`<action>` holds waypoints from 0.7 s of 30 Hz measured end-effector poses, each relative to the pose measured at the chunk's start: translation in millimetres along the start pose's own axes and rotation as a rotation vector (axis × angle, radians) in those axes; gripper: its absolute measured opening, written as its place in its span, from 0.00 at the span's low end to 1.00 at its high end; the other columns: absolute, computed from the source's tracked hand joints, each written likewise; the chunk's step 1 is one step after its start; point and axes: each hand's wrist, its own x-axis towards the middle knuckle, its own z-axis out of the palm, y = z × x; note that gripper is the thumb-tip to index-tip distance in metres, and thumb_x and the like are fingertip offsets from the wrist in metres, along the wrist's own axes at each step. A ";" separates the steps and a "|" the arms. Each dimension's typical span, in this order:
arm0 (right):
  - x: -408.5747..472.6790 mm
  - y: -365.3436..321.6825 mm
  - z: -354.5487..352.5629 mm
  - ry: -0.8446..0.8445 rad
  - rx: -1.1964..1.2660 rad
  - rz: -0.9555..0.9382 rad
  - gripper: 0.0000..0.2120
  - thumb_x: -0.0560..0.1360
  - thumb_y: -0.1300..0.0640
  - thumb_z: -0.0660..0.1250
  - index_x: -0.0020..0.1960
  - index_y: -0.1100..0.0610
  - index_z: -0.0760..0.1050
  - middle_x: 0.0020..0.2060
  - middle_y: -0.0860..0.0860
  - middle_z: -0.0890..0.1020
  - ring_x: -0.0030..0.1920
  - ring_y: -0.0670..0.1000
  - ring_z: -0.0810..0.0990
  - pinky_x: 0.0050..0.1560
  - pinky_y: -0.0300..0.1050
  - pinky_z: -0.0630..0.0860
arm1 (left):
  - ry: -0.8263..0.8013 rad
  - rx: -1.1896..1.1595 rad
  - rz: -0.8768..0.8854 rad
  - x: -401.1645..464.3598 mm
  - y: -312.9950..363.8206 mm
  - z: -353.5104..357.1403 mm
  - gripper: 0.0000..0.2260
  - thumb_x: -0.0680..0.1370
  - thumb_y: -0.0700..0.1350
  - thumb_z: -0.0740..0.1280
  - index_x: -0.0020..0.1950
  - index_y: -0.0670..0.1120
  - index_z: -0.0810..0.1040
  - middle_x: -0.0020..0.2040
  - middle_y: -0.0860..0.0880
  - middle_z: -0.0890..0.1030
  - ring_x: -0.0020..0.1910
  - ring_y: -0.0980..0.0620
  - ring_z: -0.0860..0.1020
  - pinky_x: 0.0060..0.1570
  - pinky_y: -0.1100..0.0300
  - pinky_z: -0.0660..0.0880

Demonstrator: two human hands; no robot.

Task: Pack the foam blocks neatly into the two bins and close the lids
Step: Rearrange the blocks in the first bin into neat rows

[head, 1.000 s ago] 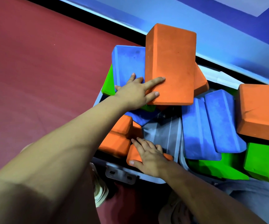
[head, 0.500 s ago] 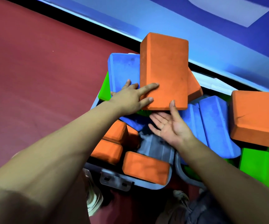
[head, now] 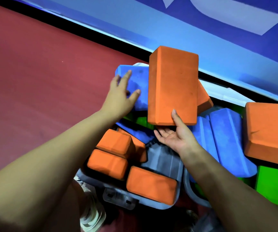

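Observation:
A big orange foam block [head: 173, 84] stands on end above the left grey bin [head: 161, 161]. My right hand [head: 173, 136] holds its lower end, thumb on the front face and fingers underneath, palm up. My left hand [head: 123, 94] is off that block, its spread fingers resting on a blue block [head: 140, 77] leaning at the bin's far left. Three orange blocks [head: 151, 185] lie along the near side of the left bin. The right bin [head: 191, 193] holds blue blocks [head: 227, 139], a green block [head: 275, 186] and another orange block [head: 272, 131] piled above its rim.
Red floor [head: 34, 81] stretches to the left. A blue wall [head: 201, 39] runs behind the bins. A white lid [head: 227, 94] shows behind the pile. My shoe [head: 91, 215] is just in front of the left bin's latch [head: 118, 196].
My right hand left the small orange block in the bin and took the big orange block from below. My left hand let go of it and slid left onto the blue block.

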 end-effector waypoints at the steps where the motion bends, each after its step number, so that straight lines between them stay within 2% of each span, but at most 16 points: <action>1: -0.5 0.2 -0.3 -0.001 0.009 -0.002 0.13 0.72 0.48 0.71 0.51 0.54 0.73 0.59 0.58 0.78 0.64 0.58 0.75 0.65 0.59 0.68 | 0.095 -0.026 -0.076 3.2 -0.7 -3.6 0.28 0.78 0.49 0.66 0.76 0.48 0.60 0.75 0.41 0.56 0.58 0.46 0.76 0.67 0.59 0.65; 2: -1.8 1.0 -0.7 0.002 0.014 -0.001 0.13 0.72 0.48 0.71 0.51 0.54 0.73 0.60 0.58 0.77 0.64 0.58 0.75 0.66 0.59 0.68 | 0.153 -0.030 -0.160 5.5 -0.7 -6.7 0.28 0.77 0.48 0.67 0.75 0.46 0.62 0.73 0.42 0.59 0.60 0.45 0.74 0.65 0.59 0.66; 4: -4.7 3.4 -1.6 0.012 0.021 0.001 0.13 0.73 0.49 0.70 0.49 0.55 0.73 0.62 0.58 0.77 0.65 0.58 0.74 0.68 0.59 0.67 | 0.166 -0.049 -0.353 9.6 -6.6 -6.4 0.28 0.76 0.50 0.69 0.72 0.44 0.64 0.70 0.42 0.63 0.62 0.44 0.72 0.61 0.58 0.68; 6: -6.9 4.9 -1.9 0.016 0.030 0.004 0.13 0.73 0.49 0.70 0.49 0.56 0.73 0.62 0.59 0.76 0.65 0.58 0.74 0.68 0.58 0.67 | 0.095 -0.150 -0.535 11.5 -14.7 -0.3 0.31 0.73 0.53 0.71 0.70 0.43 0.64 0.67 0.43 0.67 0.62 0.43 0.73 0.60 0.51 0.72; 8: -8.8 4.9 -0.9 0.017 0.040 0.008 0.13 0.73 0.50 0.70 0.49 0.57 0.73 0.63 0.59 0.76 0.65 0.58 0.74 0.68 0.58 0.67 | 0.013 -0.322 -0.681 11.0 -23.3 7.7 0.33 0.71 0.55 0.74 0.68 0.42 0.65 0.63 0.44 0.71 0.60 0.43 0.73 0.54 0.47 0.75; 10: -11.7 6.0 1.0 0.024 0.048 0.017 0.13 0.73 0.50 0.70 0.49 0.58 0.73 0.63 0.60 0.76 0.66 0.58 0.73 0.69 0.57 0.67 | -0.030 -0.452 -0.782 8.1 -26.8 12.3 0.33 0.66 0.55 0.77 0.64 0.43 0.69 0.61 0.43 0.75 0.57 0.40 0.76 0.51 0.45 0.75; 13: -17.0 9.3 4.6 0.026 0.053 0.025 0.14 0.73 0.51 0.71 0.49 0.60 0.72 0.62 0.61 0.75 0.67 0.58 0.72 0.69 0.54 0.67 | -0.033 -0.557 -0.833 5.0 -29.2 17.5 0.35 0.58 0.53 0.81 0.60 0.44 0.72 0.58 0.42 0.77 0.55 0.37 0.78 0.51 0.36 0.75; 15: -22.2 9.0 7.0 0.020 0.071 0.021 0.14 0.72 0.52 0.71 0.49 0.61 0.72 0.58 0.60 0.77 0.65 0.58 0.73 0.68 0.53 0.68 | -0.001 -0.560 -0.799 6.4 -29.4 19.3 0.33 0.61 0.49 0.81 0.60 0.43 0.71 0.59 0.43 0.77 0.56 0.40 0.78 0.44 0.45 0.78; 16: -26.0 7.1 8.0 0.016 0.086 0.015 0.14 0.72 0.53 0.71 0.49 0.61 0.73 0.54 0.60 0.78 0.64 0.58 0.74 0.68 0.53 0.69 | 0.015 -0.567 -0.782 7.2 -29.6 19.7 0.29 0.65 0.47 0.80 0.60 0.42 0.71 0.59 0.43 0.77 0.55 0.42 0.78 0.37 0.52 0.78; 18: -33.0 0.4 9.0 0.010 0.111 -0.002 0.13 0.72 0.53 0.72 0.49 0.61 0.73 0.49 0.59 0.80 0.61 0.57 0.76 0.66 0.52 0.70 | 0.015 -0.608 -0.763 8.9 -32.1 20.8 0.25 0.67 0.44 0.78 0.59 0.40 0.73 0.59 0.43 0.77 0.53 0.44 0.78 0.28 0.59 0.73; 21: -42.0 -12.1 5.9 0.032 0.068 -0.020 0.15 0.70 0.51 0.73 0.50 0.59 0.73 0.48 0.56 0.80 0.57 0.55 0.78 0.58 0.49 0.74 | -0.014 -0.673 -0.765 5.8 -32.7 21.6 0.23 0.70 0.42 0.76 0.63 0.39 0.74 0.56 0.44 0.77 0.50 0.46 0.77 0.29 0.59 0.72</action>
